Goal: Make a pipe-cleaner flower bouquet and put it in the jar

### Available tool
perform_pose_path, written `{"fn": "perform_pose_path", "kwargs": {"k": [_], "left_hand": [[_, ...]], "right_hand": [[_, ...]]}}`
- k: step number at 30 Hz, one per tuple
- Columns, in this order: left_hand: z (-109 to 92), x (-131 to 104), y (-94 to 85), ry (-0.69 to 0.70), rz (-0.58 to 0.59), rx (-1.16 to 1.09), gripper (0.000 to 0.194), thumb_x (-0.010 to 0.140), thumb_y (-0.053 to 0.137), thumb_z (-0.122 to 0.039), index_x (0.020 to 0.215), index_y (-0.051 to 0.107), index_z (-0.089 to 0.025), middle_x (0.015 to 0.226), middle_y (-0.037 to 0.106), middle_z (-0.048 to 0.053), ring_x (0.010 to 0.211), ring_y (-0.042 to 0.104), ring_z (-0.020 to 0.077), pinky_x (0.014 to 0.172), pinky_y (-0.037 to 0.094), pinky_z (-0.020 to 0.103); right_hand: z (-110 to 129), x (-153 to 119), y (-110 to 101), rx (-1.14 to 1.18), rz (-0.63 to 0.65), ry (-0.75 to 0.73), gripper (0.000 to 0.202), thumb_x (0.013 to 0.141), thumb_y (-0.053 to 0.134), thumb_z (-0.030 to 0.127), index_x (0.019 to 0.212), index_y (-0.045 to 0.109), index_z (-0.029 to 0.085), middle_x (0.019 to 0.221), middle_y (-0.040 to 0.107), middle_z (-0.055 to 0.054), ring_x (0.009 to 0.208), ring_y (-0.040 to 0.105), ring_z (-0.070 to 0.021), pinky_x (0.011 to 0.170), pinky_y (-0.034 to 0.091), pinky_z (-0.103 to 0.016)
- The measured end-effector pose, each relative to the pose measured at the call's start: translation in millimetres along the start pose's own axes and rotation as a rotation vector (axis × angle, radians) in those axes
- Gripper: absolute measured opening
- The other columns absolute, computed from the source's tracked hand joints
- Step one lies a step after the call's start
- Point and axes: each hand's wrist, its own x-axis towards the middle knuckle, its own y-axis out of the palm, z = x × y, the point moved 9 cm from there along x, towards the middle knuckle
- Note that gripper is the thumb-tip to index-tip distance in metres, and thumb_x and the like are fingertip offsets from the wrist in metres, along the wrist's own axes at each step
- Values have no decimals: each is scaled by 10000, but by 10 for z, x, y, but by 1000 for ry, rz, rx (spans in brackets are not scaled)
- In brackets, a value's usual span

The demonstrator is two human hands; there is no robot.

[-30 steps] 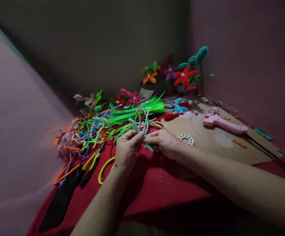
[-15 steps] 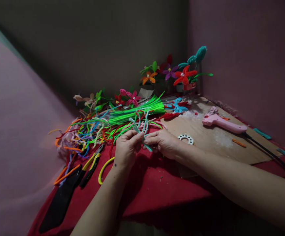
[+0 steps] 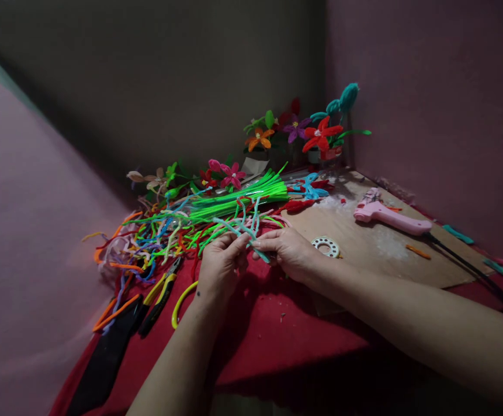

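Several light teal pipe cleaners (image 3: 256,215) cross each other between my two hands, above the front of the red cloth. My left hand (image 3: 223,263) pinches them between thumb and fingers. Close beside it on the right, my right hand (image 3: 284,251) is closed on the same pieces with its thumb and fingertips. Their ends fan out upward and to the left, and one short end points down to the right. Just behind the hands lies a bundle of bright green pipe cleaners (image 3: 243,196).
Loose coloured pipe cleaners (image 3: 147,242) pile up at the left, near yellow-black pliers (image 3: 160,297). A pink glue gun (image 3: 392,218) and a white ring with holes (image 3: 326,247) lie on the board (image 3: 433,260). Fuzzy flowers (image 3: 321,134) stand behind.
The teal pieces have turned between my fingers, and one strand now sticks out further to the left. The whole view has shifted slightly.
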Motion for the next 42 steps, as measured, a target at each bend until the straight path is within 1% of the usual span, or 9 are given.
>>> {"fn": "perform_pose_path", "kwargs": {"k": [4,9,12,18,25,32,35,38,42], "left_hand": [[-92,-26,76,53,132,78,139,671,681,-254,758,653,-150,502,455,-54,426,361,42,458,359,192],[-355,-70,14,358,136,520,181,725,637,-260,886,712,-225,803,614,21,639,509,112,560,407,223],[-429,-98,29,493,182,608,172,730,636,-253,881,720,-255,840,608,31,776,543,154,667,434,255],[-521,-159,69,634,195,681,176,748,626,-239,897,711,-275,796,552,20,745,530,141,670,446,259],[-625,-229,75,792,153,876,104,721,657,-249,817,697,-246,1066,491,50,981,505,196,816,438,321],[-654,-361,236,881,315,1152,55,763,603,-197,787,648,-217,832,587,37,832,472,175,755,400,310],[-608,-393,302,876,369,1261,53,778,564,-185,753,609,-197,781,612,36,790,476,177,757,370,324],[-571,-378,299,808,311,1315,80,759,558,-191,684,583,-187,719,605,30,739,484,177,740,347,329],[-405,-205,78,367,194,939,157,720,578,-233,580,569,-163,566,536,4,564,462,127,578,359,260]], "right_hand": [[-3,8,-13,18,9,20,79,580,622,167,526,604,112,460,562,-18,395,381,-67,395,217,-215],[27,14,26,-41,70,10,71,569,608,151,513,614,108,426,544,-11,368,354,-60,376,197,-211],[29,-4,59,-48,100,27,69,578,609,135,515,616,107,442,557,-15,381,368,-56,385,209,-209],[70,-29,98,-56,118,21,77,593,614,131,518,612,115,457,551,-4,407,399,-58,414,228,-211],[153,-52,123,-184,143,-56,103,610,602,144,512,621,122,443,526,8,409,358,-64,431,227,-237],[174,-52,159,-428,168,-194,152,655,572,160,506,593,136,471,502,24,484,407,-82,510,307,-234],[238,-100,187,-693,133,-340,206,702,524,153,499,554,143,488,489,19,501,410,-88,520,301,-236],[390,-235,259,-1012,45,-590,240,738,489,119,503,522,147,515,493,2,545,428,-106,556,311,-247],[494,-482,463,-1349,8,-980,171,763,469,98,633,575,137,656,586,-68,680,467,-164,638,344,-289]]}}
